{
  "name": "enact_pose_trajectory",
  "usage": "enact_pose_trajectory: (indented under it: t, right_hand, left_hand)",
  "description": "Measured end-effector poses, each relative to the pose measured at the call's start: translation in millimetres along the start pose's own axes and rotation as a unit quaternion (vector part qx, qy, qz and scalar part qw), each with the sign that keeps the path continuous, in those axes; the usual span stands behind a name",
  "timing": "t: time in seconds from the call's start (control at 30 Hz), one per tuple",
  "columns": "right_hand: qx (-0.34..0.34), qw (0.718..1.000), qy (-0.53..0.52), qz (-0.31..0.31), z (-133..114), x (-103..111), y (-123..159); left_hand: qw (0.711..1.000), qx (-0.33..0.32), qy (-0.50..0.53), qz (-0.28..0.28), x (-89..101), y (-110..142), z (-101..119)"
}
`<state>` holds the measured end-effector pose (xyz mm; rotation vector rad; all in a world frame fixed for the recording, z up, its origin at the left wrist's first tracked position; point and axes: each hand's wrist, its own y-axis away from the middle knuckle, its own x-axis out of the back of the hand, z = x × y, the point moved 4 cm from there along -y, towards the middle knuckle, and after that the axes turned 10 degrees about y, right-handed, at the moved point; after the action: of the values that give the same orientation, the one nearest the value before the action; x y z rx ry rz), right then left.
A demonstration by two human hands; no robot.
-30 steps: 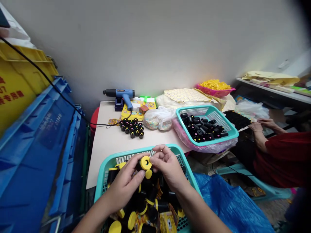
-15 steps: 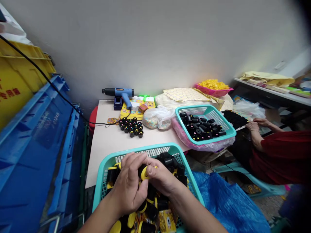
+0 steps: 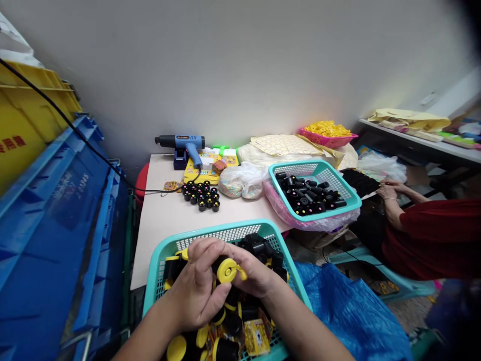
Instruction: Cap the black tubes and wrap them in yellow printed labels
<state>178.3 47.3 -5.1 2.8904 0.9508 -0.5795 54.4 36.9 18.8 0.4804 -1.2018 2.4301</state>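
Above the near turquoise basket [image 3: 180, 234], both my hands are closed around a small black canister with a round yellow end [image 3: 225, 271]. A little yellow crank-like piece sticks out of that end toward the right. My left hand [image 3: 201, 288] wraps its left side, thumb below the yellow end. From the right, my right hand [image 3: 250, 271] curls over it, fingertips meeting those of the left. The canister's black body is mostly hidden by my fingers. Below lie several black canisters with yellow ends [image 3: 227, 348] and a yellow printed packet [image 3: 257, 337].
On the table stand a blue heat gun [image 3: 190, 145], a cluster of small black cylinders [image 3: 201, 194] and a clear bag [image 3: 242, 180]. Another turquoise basket [image 3: 355, 203] holds black parts. Blue crates [image 3: 45, 225] line the left. A person in a red sleeve [image 3: 432, 235] works at right.
The yellow end of the canister has turned to face me, so its round face and crank piece now show. My right thumb has moved off it. The view has shifted slightly.
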Motion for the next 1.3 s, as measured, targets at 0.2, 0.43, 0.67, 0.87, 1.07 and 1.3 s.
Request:
enact_pose_trajectory:
  t: [0.2, 0.43, 0.67, 0.87, 1.07, 1.3]
  right_hand:
    - [0.110, 0.944, 0.289, 0.114, -20.5, -0.2, -0.1]
    - [-0.056, 0.816, 0.568, 0.089, -73.2, 46.2, 54.3]
    - [-0.260, 0.592, 0.761, 0.044, -34.0, 70.2, 131.0]
    - [-0.195, 0.639, 0.742, 0.058, -22.1, 80.5, 137.7]
    - [-0.120, 0.771, 0.583, 0.227, -42.1, 91.3, 138.4]
    - [-0.107, 0.879, 0.318, 0.338, -36.4, 103.4, 113.6]
  left_hand:
    - [0.996, -0.068, -0.056, -0.021, -5.9, -14.7, 8.5]
    - [0.981, 0.181, 0.070, 0.013, 2.9, -21.3, -18.8]
    - [0.959, 0.152, 0.011, -0.240, -20.5, -20.7, -40.7]
    - [0.963, 0.137, -0.087, -0.217, -11.4, -64.2, -106.1]
    - [0.965, 0.129, -0.144, -0.176, -5.1, -100.8, -170.0]
    - [0.970, 0.129, -0.102, -0.177, -9.9, -117.2, -165.5]
